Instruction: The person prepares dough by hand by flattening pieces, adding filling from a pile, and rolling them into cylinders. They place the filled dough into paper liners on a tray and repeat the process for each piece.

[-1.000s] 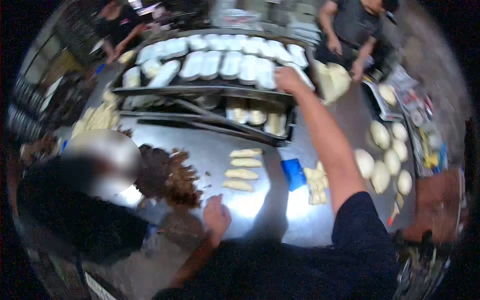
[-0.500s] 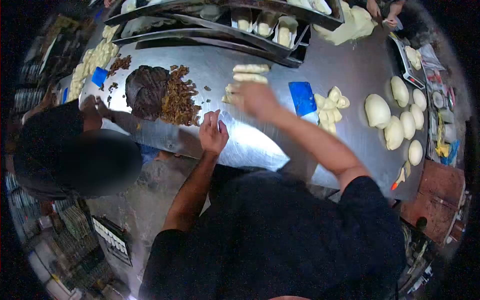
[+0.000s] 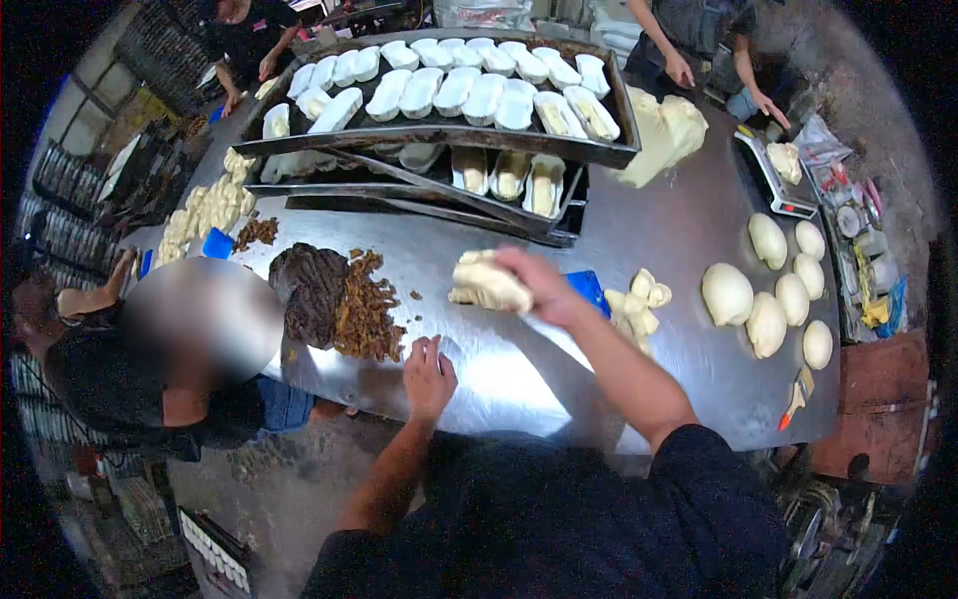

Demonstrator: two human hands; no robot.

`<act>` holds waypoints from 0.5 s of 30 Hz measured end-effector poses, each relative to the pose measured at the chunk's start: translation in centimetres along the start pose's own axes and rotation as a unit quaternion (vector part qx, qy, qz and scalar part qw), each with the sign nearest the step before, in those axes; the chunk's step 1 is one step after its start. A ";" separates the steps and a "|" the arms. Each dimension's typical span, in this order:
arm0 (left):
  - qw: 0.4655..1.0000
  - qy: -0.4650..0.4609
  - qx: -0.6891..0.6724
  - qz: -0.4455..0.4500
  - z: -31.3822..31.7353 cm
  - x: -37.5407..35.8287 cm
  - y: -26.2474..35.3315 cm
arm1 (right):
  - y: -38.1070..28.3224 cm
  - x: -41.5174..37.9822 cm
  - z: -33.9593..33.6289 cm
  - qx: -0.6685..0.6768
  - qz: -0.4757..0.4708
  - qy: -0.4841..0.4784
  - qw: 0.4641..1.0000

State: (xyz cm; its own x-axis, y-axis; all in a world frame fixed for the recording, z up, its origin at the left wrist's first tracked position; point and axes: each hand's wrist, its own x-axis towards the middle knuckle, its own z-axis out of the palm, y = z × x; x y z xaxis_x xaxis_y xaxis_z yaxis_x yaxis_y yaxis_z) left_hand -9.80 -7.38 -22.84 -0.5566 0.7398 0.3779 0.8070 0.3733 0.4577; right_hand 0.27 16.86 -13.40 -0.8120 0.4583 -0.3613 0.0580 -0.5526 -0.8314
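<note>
My right hand (image 3: 544, 285) is closed on a bunch of pale dough rolls (image 3: 487, 282), which sit together over the steel table (image 3: 469, 354); its fingers are blurred. Near the table's front edge, my left hand (image 3: 429, 377) lies with fingers stretched out and nothing in it. To its upper left are brown crumbly filling (image 3: 367, 317) and a dark, wrinkled mass (image 3: 307, 285). A blue scraper (image 3: 589, 292) lies beyond my right wrist, beside small dough pieces (image 3: 639, 304).
At the back, stacked trays (image 3: 439, 148) carry white paper cups (image 3: 419, 93). Several dough balls (image 3: 726, 295), a brush (image 3: 796, 399) and a scale (image 3: 773, 185) stand on the right. A co-worker (image 3: 110, 354) is close on the left; others work across the table.
My view has tilted up, showing more of the trays. The dough rolls, lying in a row before, are now bunched in my right hand. My left hand stays near the table edge.
</note>
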 end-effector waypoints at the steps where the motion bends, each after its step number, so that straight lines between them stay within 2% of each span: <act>1: 1.000 -0.006 0.008 -0.002 0.1 -0.3 -0.2 | -3.9 -0.2 -0.1 0.047 -0.027 0.056 0.997; 2: 1.000 -0.007 0.004 -0.001 0.2 -0.6 -0.4 | -10.0 -2.7 1.8 -0.010 -0.066 0.069 0.995; 3: 1.000 -0.012 0.013 -0.004 0.4 -0.6 -0.6 | -12.7 -1.2 1.0 -0.086 -0.195 0.063 0.975; 4: 1.000 -0.015 0.021 -0.007 0.6 -0.4 -0.8 | -16.2 0.3 0.1 -0.238 -0.194 0.114 0.945; 6: 1.000 -0.002 0.019 0.009 1.0 -0.4 -1.2 | -20.9 5.9 -1.2 -0.453 -0.289 0.231 0.812; 7: 1.000 -0.006 0.013 0.007 1.0 -0.2 -1.2 | -22.4 9.1 -2.2 -0.450 -0.252 0.243 0.822; 8: 1.000 -0.007 0.011 -0.002 0.7 -0.3 -0.9 | -23.1 12.6 -3.2 -0.523 -0.227 0.268 0.777; 9: 1.000 -0.021 0.009 0.001 0.3 0.0 -0.8 | -23.8 16.0 -4.0 -0.671 -0.188 0.276 0.662; 10: 1.000 -0.008 0.003 0.005 0.6 -0.3 -1.2 | -23.9 18.5 -4.7 -0.846 -0.135 0.172 0.486; 11: 1.000 -0.015 0.012 0.003 0.4 -0.2 -1.3 | -23.0 19.6 -4.3 -0.791 -0.143 0.205 0.559; 12: 1.000 -0.023 0.017 0.005 0.3 -0.1 -1.3 | -22.9 20.4 -3.8 -0.821 -0.083 0.150 0.545; 14: 1.000 -0.015 0.001 -0.006 0.2 -0.1 -1.3 | -21.8 20.9 -3.4 -0.787 -0.191 0.251 0.531; 15: 1.000 -0.016 0.007 -0.008 0.2 -0.1 -1.2 | -21.4 20.4 -2.6 -0.775 -0.214 0.278 0.526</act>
State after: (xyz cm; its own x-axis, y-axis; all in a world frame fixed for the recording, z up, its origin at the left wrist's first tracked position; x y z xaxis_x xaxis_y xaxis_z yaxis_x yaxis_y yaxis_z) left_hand -10.65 -7.81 -23.57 -0.5632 0.7511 0.3445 0.8009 0.3935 0.4514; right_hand -16.05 39.84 -4.04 -0.6726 0.6810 0.2896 0.6930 0.7169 -0.0761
